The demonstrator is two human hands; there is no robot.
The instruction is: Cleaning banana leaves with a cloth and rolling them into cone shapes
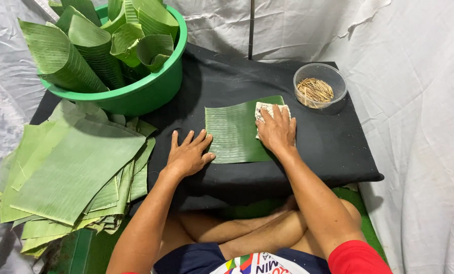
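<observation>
A square piece of green banana leaf [234,132] lies flat on a black cloth-covered table [318,147]. My left hand [188,153] rests flat with fingers spread, its fingertips on the leaf's left edge. My right hand [276,131] presses a whitish cloth [265,109] onto the leaf's right side.
A stack of flat banana leaves [70,167] lies at the left. A green plastic basin [135,94] at the back left holds several rolled leaves. A clear round container [320,85] of thin wooden sticks stands at the back right. White sheeting surrounds the table. My crossed legs are below.
</observation>
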